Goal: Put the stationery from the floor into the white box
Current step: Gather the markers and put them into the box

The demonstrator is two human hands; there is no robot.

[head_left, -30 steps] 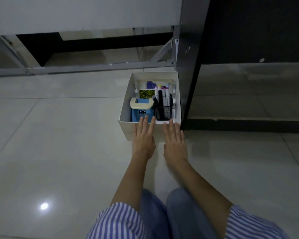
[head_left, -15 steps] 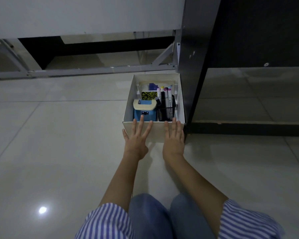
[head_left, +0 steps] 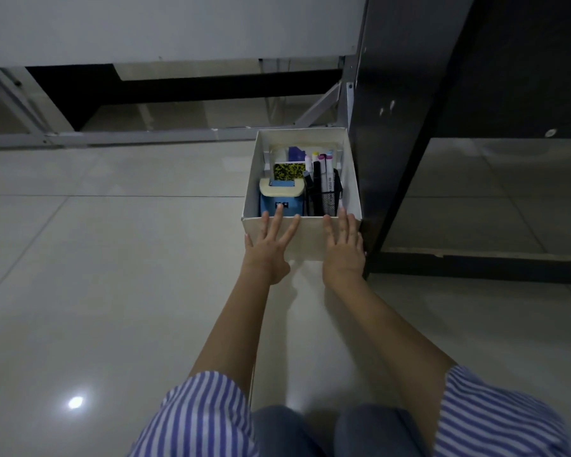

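Note:
The white box [head_left: 351,179] stands on the tiled floor beside a black furniture panel. Inside it are a blue and cream device [head_left: 279,194], a black mesh pen holder [head_left: 331,199] with several markers, a yellow patterned card [head_left: 289,171] and a purple item [head_left: 296,154]. My left hand [head_left: 271,247] lies flat against the box's near wall, fingers straight and spread, tips at the rim. My right hand [head_left: 343,247] presses the same wall to the right, fingers straight.
A black furniture panel [head_left: 396,127] rises right against the box's right side, with a dark base rail [head_left: 475,265] along the floor. A grey metal frame [head_left: 145,135] runs behind the box. Glossy tiles [head_left: 112,291] spread to the left.
Both hands have stretched forward with the box, which has slid away from me across the floor toward the metal frame. My arms are more extended now.

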